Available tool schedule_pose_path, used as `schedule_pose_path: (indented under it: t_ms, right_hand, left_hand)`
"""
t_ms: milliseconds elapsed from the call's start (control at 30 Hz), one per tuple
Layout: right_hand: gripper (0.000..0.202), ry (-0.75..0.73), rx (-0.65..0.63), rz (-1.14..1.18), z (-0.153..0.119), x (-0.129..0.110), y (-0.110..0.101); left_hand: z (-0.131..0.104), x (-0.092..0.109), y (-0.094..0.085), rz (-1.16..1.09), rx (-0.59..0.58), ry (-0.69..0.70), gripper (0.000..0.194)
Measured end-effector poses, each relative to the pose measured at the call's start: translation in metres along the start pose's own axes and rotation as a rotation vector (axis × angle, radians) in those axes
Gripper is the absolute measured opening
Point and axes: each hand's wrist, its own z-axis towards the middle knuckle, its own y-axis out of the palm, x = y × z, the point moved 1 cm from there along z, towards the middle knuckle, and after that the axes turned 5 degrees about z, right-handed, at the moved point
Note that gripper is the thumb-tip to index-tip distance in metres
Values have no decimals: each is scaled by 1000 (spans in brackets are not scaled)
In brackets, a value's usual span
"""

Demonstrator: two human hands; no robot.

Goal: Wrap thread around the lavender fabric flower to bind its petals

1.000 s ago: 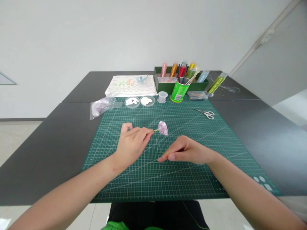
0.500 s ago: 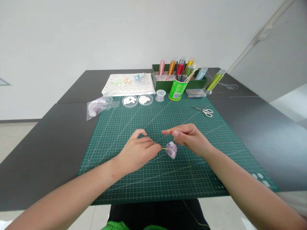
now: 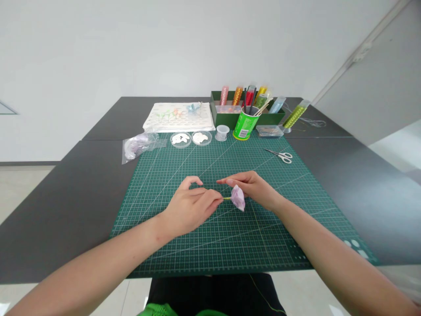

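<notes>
- Lilac flower [image 3: 237,198], one, above the cutting mat [image 3: 210,160]; stem [image 3: 227,198] pinched by my left hand [image 3: 190,208], its end hidden there.
- My right hand [image 3: 258,188]: thumb near index finger, partly behind the flower; cannot tell whether they grip anything.
- Beyond: two clear dishes [image 3: 180,146], one pair of scissors [image 3: 279,155]; green can [image 3: 244,125] hides part of the box [image 3: 226,120].

No words or numbers can be read. The green can [image 3: 244,124] carries a white barcode label [image 3: 244,133] low on its side, and the small pale print above that is too blurred to make out. On the cutting mat [image 3: 210,250], white printed shapes [image 3: 354,243] stand near the right corner; the tiny edge markings are too small to tell.
</notes>
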Motion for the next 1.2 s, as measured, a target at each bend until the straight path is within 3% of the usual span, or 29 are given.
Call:
schedule_pose_path:
  t_ms: [200, 433, 633, 900, 1067, 1200]
  right_hand:
    - [48, 33, -153, -26, -3, 0, 0]
    - [41, -86, -315, -33, -9, -9, 2]
    - [36, -154, -305, -27, -11, -7, 3]
    - [35, -135, -304, -11, -11, -6, 4]
    - [39, -62, -318, 49, -10, -6, 5]
    - [50, 46, -201, 269, -6, -2, 7]
  left_hand:
    - [1, -5, -2, 66, 66, -189, 9]
    - [2, -7, 1, 120, 46, -311, 9]
    - [3, -3, 0, 81, 43, -323, 7]
    - [1, -3, 2, 77, 50, -317, 9]
    - [1, -3, 0, 67, 67, -321, 8]
    - [1, -6, -3, 81, 97, -347, 9]
